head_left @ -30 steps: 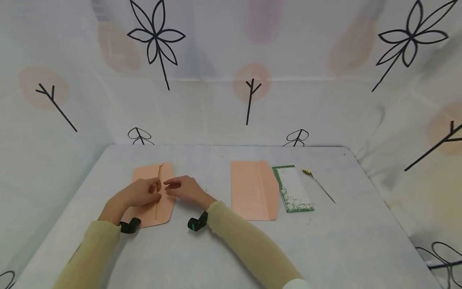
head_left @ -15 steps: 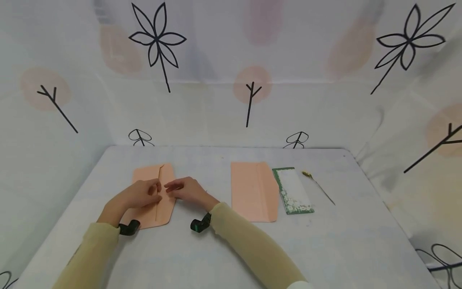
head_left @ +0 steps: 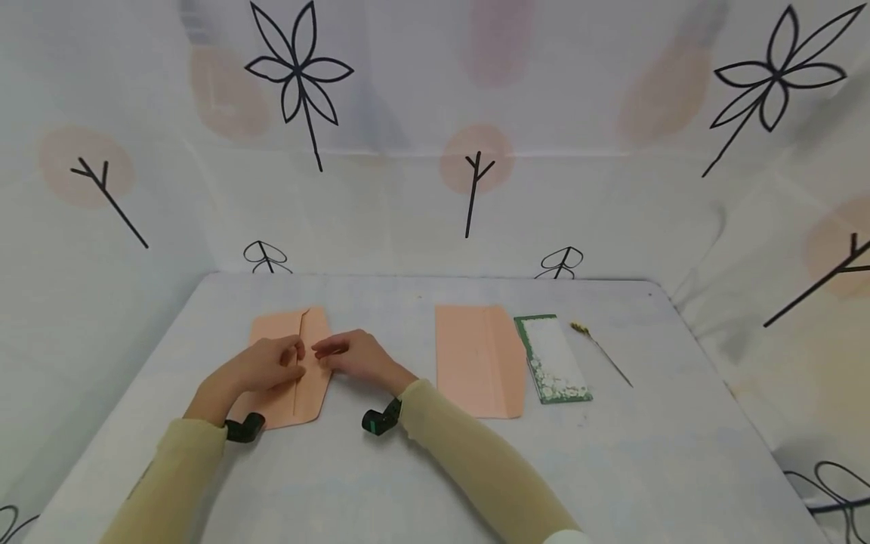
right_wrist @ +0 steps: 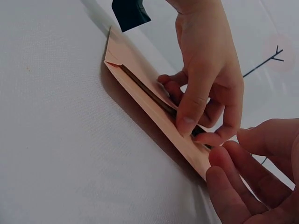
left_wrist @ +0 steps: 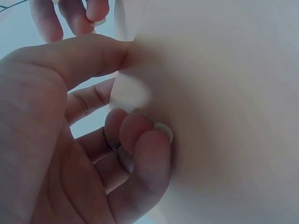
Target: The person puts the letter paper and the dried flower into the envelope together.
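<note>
A peach envelope point(head_left: 311, 393) lies on the left of the table, with a long flap line across it. My left hand point(head_left: 254, 366) rests over it and pinches the paper at the opening, thumb point(right_wrist: 188, 119) on one side in the right wrist view. There the opening shows as a dark slit beside that hand. My right hand point(head_left: 360, 357) hovers by the envelope's right edge, its fingers loosely bent with nothing seen between them. Close to the left fingertips, its own fingertips point(right_wrist: 219, 158) overlap the envelope's edge in the right wrist view.
A second peach envelope point(head_left: 469, 363), its flap unfolded to the right, lies mid-table. Right of it is a white card point(head_left: 553, 351) with a green floral border. Farther right lies a thin stem with a yellow flower point(head_left: 580, 326). Patterned cloth point(head_left: 401, 204) hangs behind the table point(head_left: 408, 483).
My right hand has shifted slightly to the right. The left hand keeps its place on the envelope, and the other things on the table lie as before.
</note>
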A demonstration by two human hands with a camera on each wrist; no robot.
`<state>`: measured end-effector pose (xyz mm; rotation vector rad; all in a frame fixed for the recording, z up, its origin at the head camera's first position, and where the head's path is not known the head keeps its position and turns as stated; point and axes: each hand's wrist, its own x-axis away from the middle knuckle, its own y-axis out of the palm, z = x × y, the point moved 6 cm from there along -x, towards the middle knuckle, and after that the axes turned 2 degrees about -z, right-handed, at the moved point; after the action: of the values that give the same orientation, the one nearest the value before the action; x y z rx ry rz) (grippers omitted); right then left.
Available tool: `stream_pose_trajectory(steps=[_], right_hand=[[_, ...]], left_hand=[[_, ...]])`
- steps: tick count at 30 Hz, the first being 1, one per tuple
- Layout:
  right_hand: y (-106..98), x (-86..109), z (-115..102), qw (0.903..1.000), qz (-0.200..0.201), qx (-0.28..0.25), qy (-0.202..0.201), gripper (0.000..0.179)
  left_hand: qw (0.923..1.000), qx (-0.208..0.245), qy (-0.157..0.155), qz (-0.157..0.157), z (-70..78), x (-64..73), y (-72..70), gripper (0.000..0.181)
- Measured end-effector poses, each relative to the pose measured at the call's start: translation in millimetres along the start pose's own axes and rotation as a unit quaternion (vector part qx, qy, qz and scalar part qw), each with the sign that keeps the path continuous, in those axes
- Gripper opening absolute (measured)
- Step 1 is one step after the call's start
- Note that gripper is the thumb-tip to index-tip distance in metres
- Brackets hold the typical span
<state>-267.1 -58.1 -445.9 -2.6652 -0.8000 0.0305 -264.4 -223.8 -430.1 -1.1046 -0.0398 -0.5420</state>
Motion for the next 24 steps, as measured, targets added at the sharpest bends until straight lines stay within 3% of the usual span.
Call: stream_pose_trajectory(steps=[13,24], right_hand=[[-28,7.9,6,0.9997,0.015,0.020,-0.008,0.029],[-70,25.5,17,0.9989,0.035,0.031,-0.003,0.031]], left_hand=[[0.9998,0.005,0.016,0.014,-3.0,-2.4,-1.9,0.019],[0.9996,0.017,0.018,0.012,-2.1,-1.4,-0.2,0.019]])
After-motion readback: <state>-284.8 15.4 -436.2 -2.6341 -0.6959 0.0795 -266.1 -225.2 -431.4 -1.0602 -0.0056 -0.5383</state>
